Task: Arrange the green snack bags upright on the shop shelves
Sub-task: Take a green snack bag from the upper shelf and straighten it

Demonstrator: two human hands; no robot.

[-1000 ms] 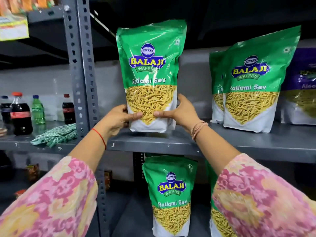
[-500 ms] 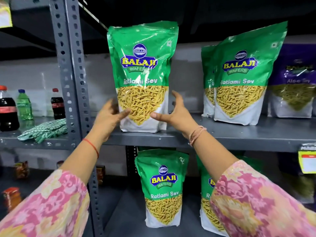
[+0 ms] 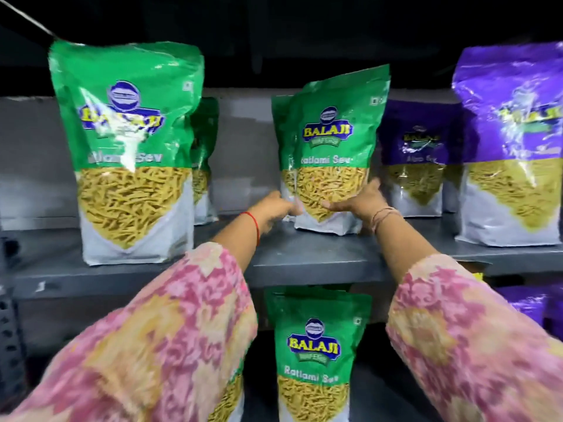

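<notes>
A green snack bag [image 3: 332,138] stands upright in the middle of the grey upper shelf [image 3: 304,260], with a second green bag [image 3: 280,132] close behind it. My left hand [image 3: 274,208] grips its lower left edge. My right hand [image 3: 356,202] clasps its lower right side, thumb up along the edge. To the left, near the shelf's front, stands the large green bag [image 3: 128,153], free of my hands, with another green bag [image 3: 204,153] behind it. One more green bag [image 3: 316,354] stands upright on the shelf below.
Purple snack bags [image 3: 515,141] [image 3: 417,153] stand at the right of the upper shelf, close to the middle green bag. More purple bags [image 3: 524,306] sit on the lower shelf at right. A perforated metal upright [image 3: 9,330] runs down the far left.
Both hands let go of the left green bag, which stays upright, and moved right to the middle green bag. The view shifted right, so the bottles at left are out of sight.
</notes>
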